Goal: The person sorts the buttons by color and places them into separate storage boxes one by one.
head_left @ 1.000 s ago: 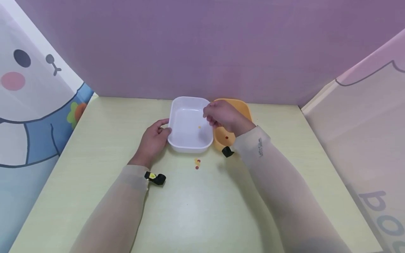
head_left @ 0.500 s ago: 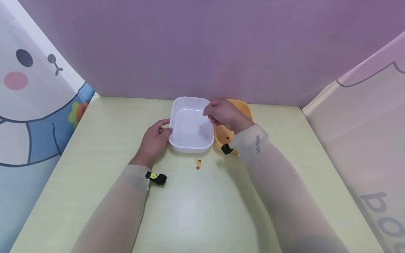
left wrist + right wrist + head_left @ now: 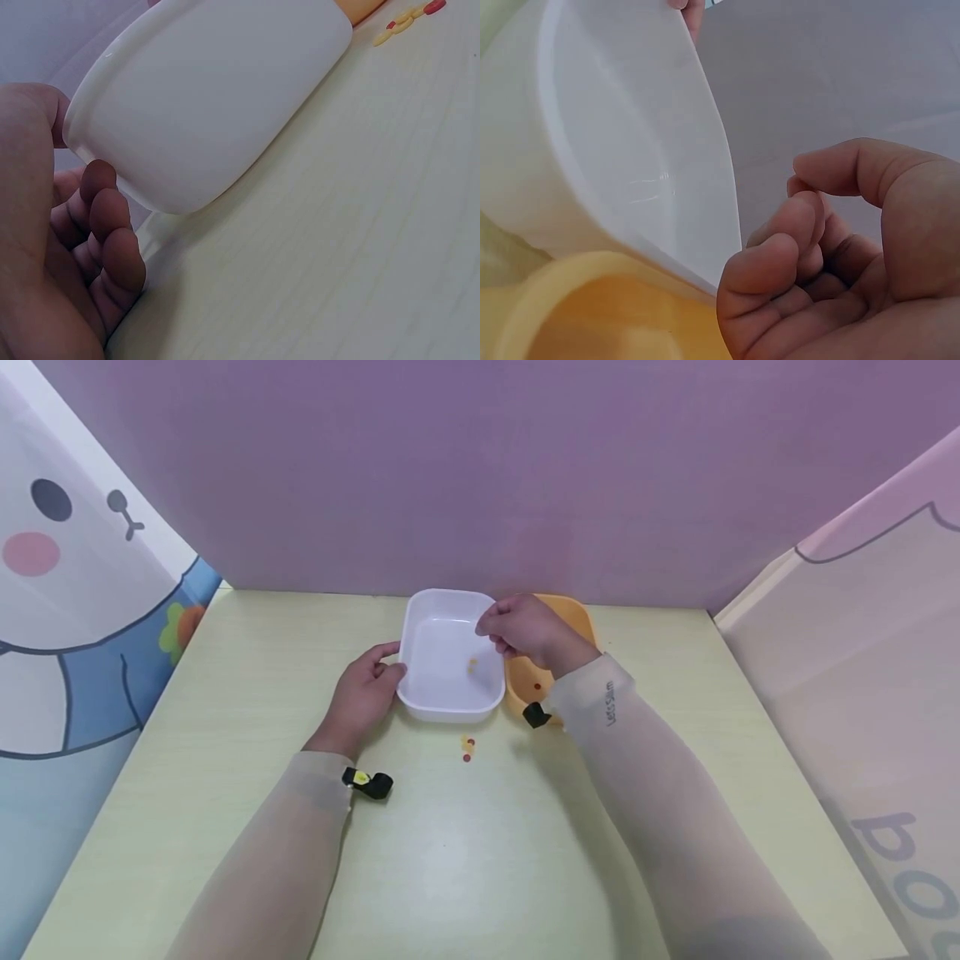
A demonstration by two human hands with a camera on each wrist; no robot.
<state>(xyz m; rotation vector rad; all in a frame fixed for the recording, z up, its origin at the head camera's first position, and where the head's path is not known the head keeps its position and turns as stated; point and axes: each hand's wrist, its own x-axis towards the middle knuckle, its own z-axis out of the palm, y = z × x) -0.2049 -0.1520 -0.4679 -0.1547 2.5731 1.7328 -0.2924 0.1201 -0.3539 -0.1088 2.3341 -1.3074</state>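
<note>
My left hand (image 3: pixel 366 689) holds the near-left side of a white plastic tub (image 3: pixel 438 652), its thumb at the rim; in the left wrist view its other fingers curl beside the outer wall. Two small yellow pieces (image 3: pixel 472 662) lie on the tub's floor. Over the tub's right rim hovers my right hand (image 3: pixel 528 628), thumb and forefinger tips together and the other fingers curled. Nothing shows between those tips in the right wrist view. Beneath that hand stands an orange tub (image 3: pixel 573 612), partly covered by it, with one small red piece (image 3: pixel 537 687) visible inside.
Several small oval red and yellow pieces (image 3: pixel 468 747) lie on the pale tabletop (image 3: pixel 442 852) in front of the white tub. Both tubs stand close to the purple back wall (image 3: pixel 465 477), side by side. Printed panels flank the table left and right.
A second yellow piece now lies in the white tub beside the first. My right hand has shifted very slightly left; the left hand and both tubs stay where they were.
</note>
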